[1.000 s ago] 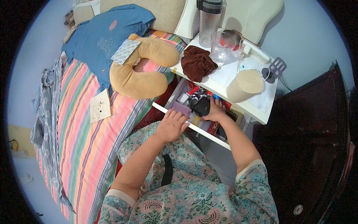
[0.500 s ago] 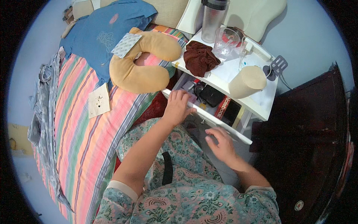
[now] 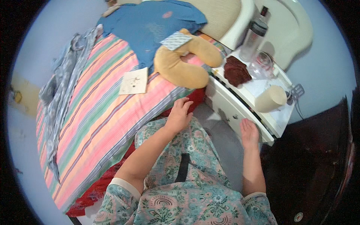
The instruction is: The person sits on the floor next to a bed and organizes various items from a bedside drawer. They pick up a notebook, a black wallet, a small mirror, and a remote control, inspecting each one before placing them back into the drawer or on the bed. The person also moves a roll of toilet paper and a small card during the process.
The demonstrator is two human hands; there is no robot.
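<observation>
The white drawer (image 3: 224,100) of the bedside table is almost fully pushed in, with a narrow dark gap along its top edge. My right hand (image 3: 249,133) is at the right part of the drawer front, fingers straight and flat; whether it touches cannot be made out. Over my lap, beside the edge of the bed, my left hand (image 3: 180,115) hangs with fingers loosely spread and nothing in it. On the bedside table (image 3: 245,92) lie a crumpled dark brown cloth (image 3: 236,71) and a cream cylinder (image 3: 269,99).
A tall bottle (image 3: 252,43), a clear cup (image 3: 263,63) and a grey slotted spatula (image 3: 298,90) stand or lie at the table's back. The striped bed (image 3: 93,97) holds a tan neck pillow (image 3: 168,69), a blue cloth (image 3: 146,22) and a pale square card (image 3: 134,81).
The drawer has slid inward, hiding the dark pouch and red-edged notebook box inside it. My left hand has left the drawer's edge. My right hand has flattened at its front. The view has shifted.
</observation>
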